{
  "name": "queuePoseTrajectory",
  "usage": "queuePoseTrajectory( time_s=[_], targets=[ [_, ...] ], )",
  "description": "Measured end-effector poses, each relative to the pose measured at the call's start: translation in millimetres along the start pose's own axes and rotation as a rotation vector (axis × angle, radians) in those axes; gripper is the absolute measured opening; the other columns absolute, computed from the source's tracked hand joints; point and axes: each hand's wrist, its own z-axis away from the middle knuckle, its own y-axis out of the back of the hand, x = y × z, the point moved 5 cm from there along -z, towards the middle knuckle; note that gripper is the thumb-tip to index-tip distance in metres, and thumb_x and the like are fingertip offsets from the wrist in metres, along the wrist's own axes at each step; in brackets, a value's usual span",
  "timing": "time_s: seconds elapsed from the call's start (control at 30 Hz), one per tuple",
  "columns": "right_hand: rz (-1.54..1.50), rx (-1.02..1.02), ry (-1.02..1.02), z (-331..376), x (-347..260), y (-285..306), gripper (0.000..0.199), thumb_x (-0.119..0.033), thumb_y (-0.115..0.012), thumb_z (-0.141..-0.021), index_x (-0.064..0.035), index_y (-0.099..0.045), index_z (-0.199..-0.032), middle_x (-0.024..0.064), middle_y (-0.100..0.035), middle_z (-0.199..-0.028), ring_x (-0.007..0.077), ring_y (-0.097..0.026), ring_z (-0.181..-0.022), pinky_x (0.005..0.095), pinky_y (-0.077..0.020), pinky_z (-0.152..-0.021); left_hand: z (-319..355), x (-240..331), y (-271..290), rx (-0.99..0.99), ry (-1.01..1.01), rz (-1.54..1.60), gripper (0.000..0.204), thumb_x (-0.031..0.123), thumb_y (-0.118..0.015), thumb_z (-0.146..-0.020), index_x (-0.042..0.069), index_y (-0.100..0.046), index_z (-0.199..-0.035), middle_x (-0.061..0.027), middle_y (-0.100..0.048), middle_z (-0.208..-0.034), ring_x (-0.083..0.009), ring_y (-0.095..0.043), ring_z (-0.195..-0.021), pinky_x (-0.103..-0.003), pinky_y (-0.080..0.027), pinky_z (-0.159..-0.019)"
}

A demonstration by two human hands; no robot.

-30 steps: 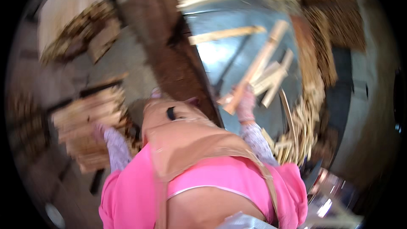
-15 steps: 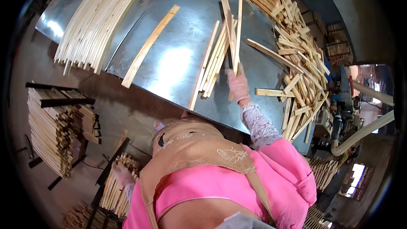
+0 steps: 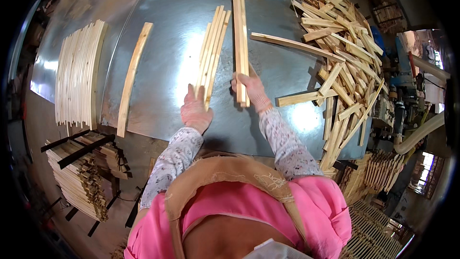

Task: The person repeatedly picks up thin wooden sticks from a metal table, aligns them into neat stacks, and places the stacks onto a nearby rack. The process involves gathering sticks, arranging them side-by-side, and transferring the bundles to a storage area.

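Observation:
My left hand point(image 3: 195, 111), in a thin pale glove, is at the near end of several light wooden strips point(image 3: 212, 50) lying side by side on the metal table. Its fingers are stretched out against their left side and near ends, which it partly hides. To the right, my right hand point(image 3: 250, 89) is closed round the near part of a pair of wooden strips point(image 3: 241, 43) held together lengthwise. My right thumb lies over them; the fingers underneath are mostly hidden. A single wooden strip point(image 3: 133, 79) lies apart on the left.
A neat row of strips point(image 3: 79, 74) sits at the table's left. On the right a jumbled heap of wood pieces point(image 3: 342, 62) spreads out, one long strip point(image 3: 297, 46) jutting toward my right hand. Below the table's left edge stands a rack of stacked strips point(image 3: 79, 177).
My left hand has come up from the rack at lower left to the strips on the table. The strips at my right hand now lie together, and the middle group is closer together.

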Motion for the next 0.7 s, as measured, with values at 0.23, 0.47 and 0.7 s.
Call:
queuePoseTrajectory(
  time_s=[0.23,0.47,0.7],
  targets=[
    [-0.764,-0.353,-0.242,66,48,28,0.051,-0.019,-0.064,-0.099,0.0055,-0.054,-0.143,0.0193,-0.070,-0.111,0.0281,-0.071,-0.089,0.0424,-0.0629,-0.081,14,1,15,0.192,-0.118,-0.055,0.084,0.039,-0.080,-0.086,0.012,-0.050,-0.160,-0.0210,-0.037,-0.168,-0.0413,-0.043,-0.149,-0.050,-0.043,-0.118],
    [0.512,-0.155,0.332,72,62,11,0.053,-0.033,-0.065,-0.107,-0.0069,-0.052,-0.151,0.0243,-0.075,-0.115,0.0433,-0.075,-0.099,0.0495,-0.0593,-0.084,-28,82,-8,-0.260,0.043,0.841,0.064,0.034,-0.076,-0.095,-0.003,-0.058,-0.144,-0.0223,-0.074,-0.116,-0.0306,-0.073,-0.101,-0.038,-0.057,-0.093],
    [1.249,-0.398,-0.135,69,83,-29,0.112,-0.068,-0.054,-0.103,0.0105,-0.008,-0.168,0.0252,-0.075,-0.088,0.0412,-0.076,-0.080,0.0520,-0.0602,-0.072,-46,29,12,-0.273,0.154,1.361,0.046,0.022,-0.071,-0.099,-0.005,-0.061,-0.136,-0.0094,-0.074,-0.102,-0.0172,-0.068,-0.087,-0.031,-0.057,-0.083]
  ],
)
